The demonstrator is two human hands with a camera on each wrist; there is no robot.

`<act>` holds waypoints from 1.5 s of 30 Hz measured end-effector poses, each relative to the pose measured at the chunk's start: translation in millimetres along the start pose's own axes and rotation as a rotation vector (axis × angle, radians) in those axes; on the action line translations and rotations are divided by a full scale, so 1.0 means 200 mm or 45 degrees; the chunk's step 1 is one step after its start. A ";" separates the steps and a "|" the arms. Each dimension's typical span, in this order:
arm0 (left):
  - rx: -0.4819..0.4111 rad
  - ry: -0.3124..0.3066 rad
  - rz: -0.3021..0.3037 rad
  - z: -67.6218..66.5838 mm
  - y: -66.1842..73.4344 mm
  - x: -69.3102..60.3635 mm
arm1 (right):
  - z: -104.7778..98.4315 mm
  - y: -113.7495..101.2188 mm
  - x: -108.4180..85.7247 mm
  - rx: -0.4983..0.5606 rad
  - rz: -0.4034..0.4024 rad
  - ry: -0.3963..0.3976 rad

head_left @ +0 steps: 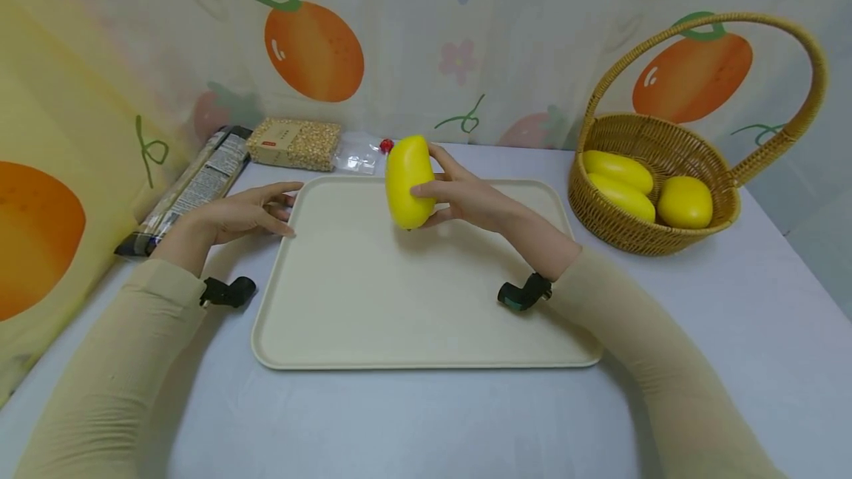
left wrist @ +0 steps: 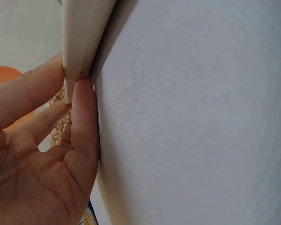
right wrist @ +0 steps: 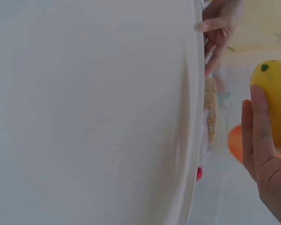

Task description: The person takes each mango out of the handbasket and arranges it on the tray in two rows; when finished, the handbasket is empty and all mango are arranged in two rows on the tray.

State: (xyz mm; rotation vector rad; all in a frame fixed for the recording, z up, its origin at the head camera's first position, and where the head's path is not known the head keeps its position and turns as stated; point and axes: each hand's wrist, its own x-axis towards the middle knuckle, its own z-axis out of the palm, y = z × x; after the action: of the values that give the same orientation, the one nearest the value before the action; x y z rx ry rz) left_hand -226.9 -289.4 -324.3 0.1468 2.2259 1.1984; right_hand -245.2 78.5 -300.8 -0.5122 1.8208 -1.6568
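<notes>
My right hand point(head_left: 469, 194) holds a smooth yellow mango point(head_left: 407, 176) upright above the far part of a cream tray point(head_left: 399, 301). Its thumb lies across the near side of the fruit, with fingers behind. In the right wrist view the mango point(right wrist: 276, 105) shows a small green stem spot, and part of it is out of frame. At the tray's left edge, my left hand point(head_left: 242, 213) pinches the rim. The left wrist view shows the tray's rim point(left wrist: 82, 42) between the thumb and a finger point(left wrist: 84, 112) tucked beneath it.
On the right stands a wicker basket point(head_left: 648, 242) with a tall handle and three yellow mangoes point(head_left: 684, 202) inside. A pack of kernels point(head_left: 293, 143), a clear bag point(head_left: 358, 154) and a long dark packet point(head_left: 193, 183) lie behind and left of the tray. A printed curtain hangs behind.
</notes>
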 end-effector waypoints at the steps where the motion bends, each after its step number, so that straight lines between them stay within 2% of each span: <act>1: -0.001 0.002 -0.001 0.00 0.00 0.00 | 0.01 0.00 0.02 0.002 0.007 0.000; 6: -0.010 0.006 0.000 0.00 0.00 0.00 | 0.08 0.00 0.08 0.013 0.046 0.025; 10: -0.004 0.006 -0.006 0.00 0.00 0.01 | 0.11 0.01 0.13 0.020 0.112 0.085; 23: -0.006 0.001 -0.009 0.00 -0.01 0.01 | 0.14 0.03 0.20 0.051 0.331 0.202; 34: -0.011 -0.001 -0.006 -0.01 -0.01 0.01 | 0.13 0.05 0.20 0.028 0.362 0.187; 45: -0.011 0.004 0.023 -0.01 -0.02 0.02 | 0.14 0.05 0.21 0.029 0.383 0.262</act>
State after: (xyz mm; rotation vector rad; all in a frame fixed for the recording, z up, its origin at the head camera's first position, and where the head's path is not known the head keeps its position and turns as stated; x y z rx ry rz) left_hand -229.5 -291.6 -328.1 0.1628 2.2263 1.2183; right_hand -256.1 32.1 -318.4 -0.0515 1.9130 -1.5643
